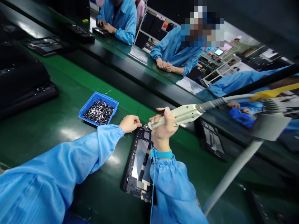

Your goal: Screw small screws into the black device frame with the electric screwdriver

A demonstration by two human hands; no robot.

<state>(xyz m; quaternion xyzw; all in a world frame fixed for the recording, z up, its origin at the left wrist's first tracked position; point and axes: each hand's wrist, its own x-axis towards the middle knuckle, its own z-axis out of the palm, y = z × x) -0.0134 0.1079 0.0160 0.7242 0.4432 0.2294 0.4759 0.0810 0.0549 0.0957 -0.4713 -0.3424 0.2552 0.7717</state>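
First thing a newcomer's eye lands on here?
Probably the pale electric screwdriver gripped in the right hand at centre, its tip at a dark device frame lying on the green belt, with the left hand beside the frame's top edge. Just beyond, a blue plastic tray heaped with small metal parts stands out. Across the belt sits a co-worker in a blue smock.

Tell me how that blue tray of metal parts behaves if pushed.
The shallow blue plastic tray looks light and stiff, so it should slide easily on the glossy green mat. The loose metal parts heaped inside might shift or spill.
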